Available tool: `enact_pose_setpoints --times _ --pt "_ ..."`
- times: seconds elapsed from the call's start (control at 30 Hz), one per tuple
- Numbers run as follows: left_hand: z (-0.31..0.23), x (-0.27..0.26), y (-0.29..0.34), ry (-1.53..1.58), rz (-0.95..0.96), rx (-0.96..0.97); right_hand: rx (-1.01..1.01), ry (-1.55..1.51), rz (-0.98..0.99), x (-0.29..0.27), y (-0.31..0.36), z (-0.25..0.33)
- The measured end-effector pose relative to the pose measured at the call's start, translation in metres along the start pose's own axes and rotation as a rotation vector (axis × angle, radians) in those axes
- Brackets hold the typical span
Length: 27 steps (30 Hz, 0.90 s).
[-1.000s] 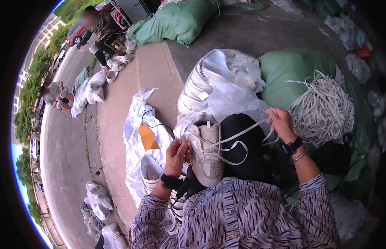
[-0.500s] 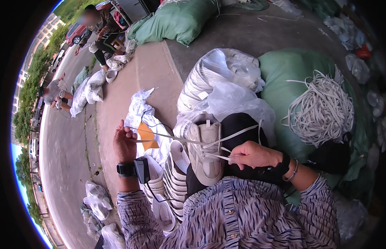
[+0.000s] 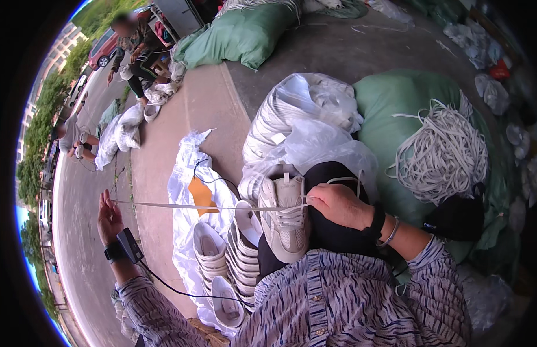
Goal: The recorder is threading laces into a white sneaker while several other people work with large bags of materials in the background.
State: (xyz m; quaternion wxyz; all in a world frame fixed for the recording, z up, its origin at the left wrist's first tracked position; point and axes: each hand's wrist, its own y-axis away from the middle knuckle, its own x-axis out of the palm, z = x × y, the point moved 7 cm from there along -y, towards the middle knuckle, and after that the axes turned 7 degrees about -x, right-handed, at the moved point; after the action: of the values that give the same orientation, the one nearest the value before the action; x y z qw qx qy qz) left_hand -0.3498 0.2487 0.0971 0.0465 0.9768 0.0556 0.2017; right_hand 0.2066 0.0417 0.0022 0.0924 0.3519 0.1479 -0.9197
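A beige-grey sneaker (image 3: pixel 284 217) rests on my lap, toe toward me, with lace threaded through its lower eyelets. Out to the left, my left hand (image 3: pixel 110 221) holds one end of the pale flat shoelace (image 3: pixel 187 205), which runs taut across to the shoe. My right hand (image 3: pixel 341 205) is beside the shoe's right edge, thumb and finger pinched on the lace close to the eyelets. A loose stretch of lace loops above that hand. Exactly how the left fingers grip the lace is hard to make out.
Stacked pale shoes (image 3: pixel 242 254) stand on white plastic sheeting (image 3: pixel 184 173) at my left. A large tangle of laces (image 3: pixel 442 153) lies on a green sack (image 3: pixel 390 98) to the right. Clear bags (image 3: pixel 306 110) of stacked white items stand ahead. Two people sit at the far left.
My left hand has moved farther out to the left and a little down, drawing the lace straight. My right hand has shifted slightly left and up, closer to the shoe's tongue.
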Motion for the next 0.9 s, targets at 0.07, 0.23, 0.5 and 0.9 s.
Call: enact_pose_setpoints --times 0.07,0.23,0.5,0.9 --pt "-0.013 -0.028 0.001 -0.008 0.048 0.025 -0.059 0.05 -0.007 -0.007 0.012 0.009" --pt "-0.005 -0.074 0.026 0.089 -0.261 0.013 0.307 -0.542 0.038 -0.011 0.049 -0.032" --pt "0.099 0.068 0.094 -0.57 0.095 -0.127 0.574 -0.352 -0.164 -0.053 0.063 -0.075" --pt "0.2 0.285 0.182 -1.252 0.63 0.563 0.156 -0.404 -0.185 0.007 -0.009 -0.004"
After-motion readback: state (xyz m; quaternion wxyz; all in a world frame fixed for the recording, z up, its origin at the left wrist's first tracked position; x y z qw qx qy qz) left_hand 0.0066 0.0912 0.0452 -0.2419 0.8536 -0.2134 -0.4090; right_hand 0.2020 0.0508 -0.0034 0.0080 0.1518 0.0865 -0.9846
